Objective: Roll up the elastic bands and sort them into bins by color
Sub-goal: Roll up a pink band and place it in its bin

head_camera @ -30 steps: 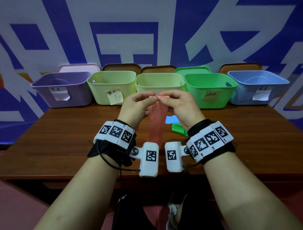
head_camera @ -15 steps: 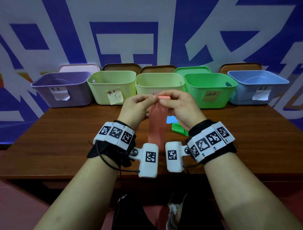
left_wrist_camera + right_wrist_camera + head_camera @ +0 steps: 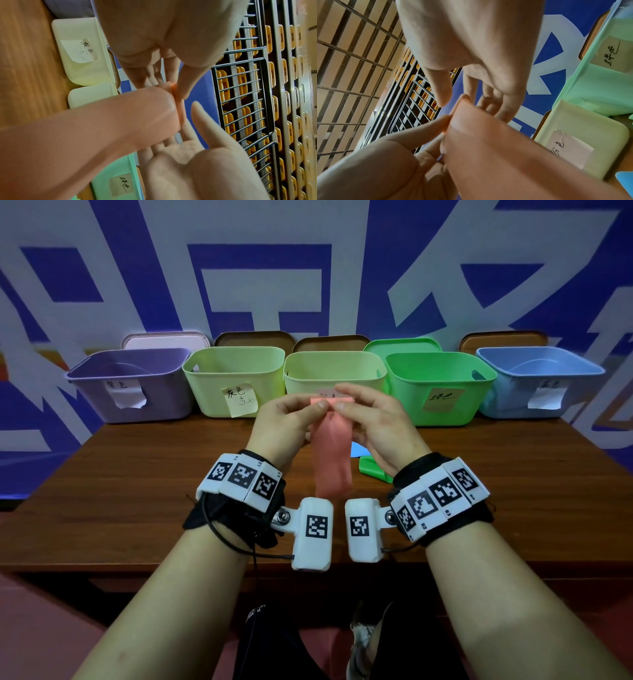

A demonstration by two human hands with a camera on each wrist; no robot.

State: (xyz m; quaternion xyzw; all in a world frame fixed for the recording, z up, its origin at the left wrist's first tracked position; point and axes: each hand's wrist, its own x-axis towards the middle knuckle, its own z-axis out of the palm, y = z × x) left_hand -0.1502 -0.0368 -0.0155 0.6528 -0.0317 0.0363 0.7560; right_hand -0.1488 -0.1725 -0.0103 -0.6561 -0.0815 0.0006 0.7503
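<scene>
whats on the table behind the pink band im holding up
Part of a blue band and a green band show on the table beside it. The pink band and right hand cover the rest.

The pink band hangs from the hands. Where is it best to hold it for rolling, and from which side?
Hold the pink band at its top short edge, left hand pinching from the left, right hand from the right. It hangs flat and limp below, so probably only that edge gives control.

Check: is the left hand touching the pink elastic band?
Touching. The left wrist view shows the left hand pinching the pink elastic band at its rolled top edge, between thumb and fingers. The head view agrees.
</scene>
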